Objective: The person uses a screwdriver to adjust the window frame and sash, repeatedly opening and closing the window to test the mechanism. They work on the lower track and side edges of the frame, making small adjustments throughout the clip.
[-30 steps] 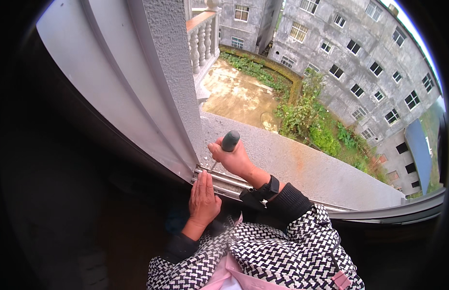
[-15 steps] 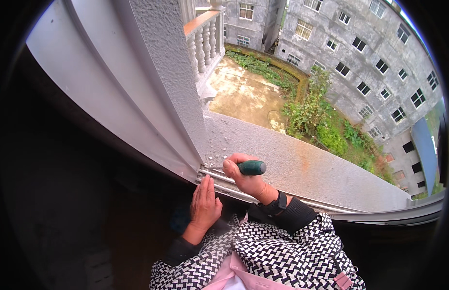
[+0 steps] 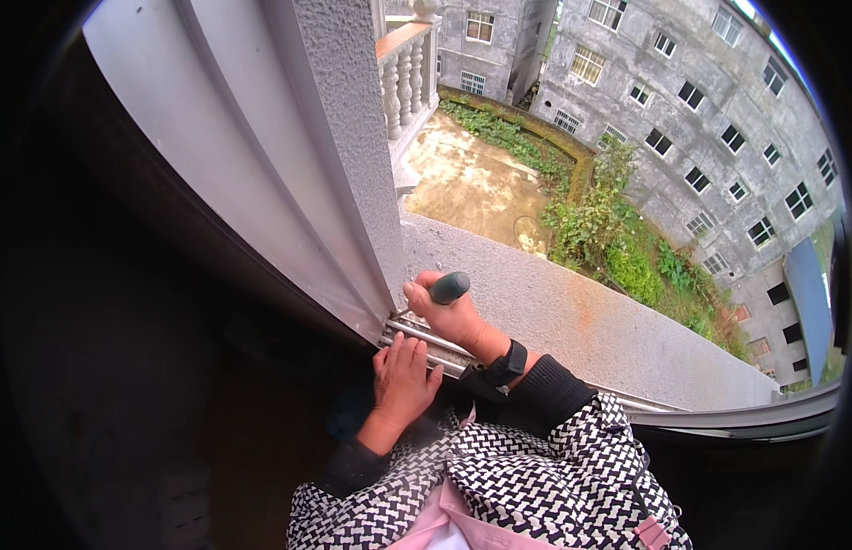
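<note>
My right hand (image 3: 455, 321) is closed around the dark green handle of a screwdriver (image 3: 450, 288). The handle tilts up, and its thin shaft points down to the corner of the metal window track (image 3: 433, 341), beside the window frame (image 3: 293, 197). The tip itself is too small to make out. My left hand (image 3: 406, 380) lies with fingers stretched on the inner edge of the track, just nearer to me than the right hand. It holds nothing. Dirt shows between the rails.
Past the track runs a rough concrete sill (image 3: 554, 307) with a rusty stain and a few crumbs near the corner. Beyond it the view drops to a yard (image 3: 476, 170), green plants (image 3: 619, 247) and a grey building (image 3: 628, 101). A baluster railing (image 3: 405, 82) stands outside.
The screwdriver's handle has swung more upright, with its end toward the left and up. My left hand has shifted slightly right along the track. The whole view has moved a little.
</note>
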The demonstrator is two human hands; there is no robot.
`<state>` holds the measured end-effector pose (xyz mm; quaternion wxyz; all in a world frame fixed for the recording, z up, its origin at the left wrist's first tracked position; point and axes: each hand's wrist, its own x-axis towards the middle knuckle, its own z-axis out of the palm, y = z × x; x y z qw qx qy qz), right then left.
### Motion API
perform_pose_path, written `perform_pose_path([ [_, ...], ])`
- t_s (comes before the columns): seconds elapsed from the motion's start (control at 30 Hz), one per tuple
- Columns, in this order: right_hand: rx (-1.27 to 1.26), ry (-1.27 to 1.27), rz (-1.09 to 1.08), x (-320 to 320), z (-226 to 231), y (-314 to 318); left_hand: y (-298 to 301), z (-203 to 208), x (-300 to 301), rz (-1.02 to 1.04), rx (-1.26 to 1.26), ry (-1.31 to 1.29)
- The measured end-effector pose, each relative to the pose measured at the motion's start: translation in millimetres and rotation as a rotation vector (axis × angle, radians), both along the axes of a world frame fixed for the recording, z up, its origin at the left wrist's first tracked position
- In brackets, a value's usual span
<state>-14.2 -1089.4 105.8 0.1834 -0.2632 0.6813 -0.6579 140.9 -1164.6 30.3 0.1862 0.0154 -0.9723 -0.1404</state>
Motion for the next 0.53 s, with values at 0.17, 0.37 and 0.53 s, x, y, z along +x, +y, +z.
perform_pose_path([
  [0.17, 0.229, 0.241, 0.049, -10, 20, 12, 1, -5, 0, 0.047, -0.006, -0.063],
  [0.37, 0.335, 0.211, 0.036, -6, 55, 56, 8, -2, -8, 0.070, -0.006, -0.099],
  [0.53, 0.472, 0.171, 0.135, -4, 47, 69, 4, -7, -8, 0.057, -0.028, -0.092],
])
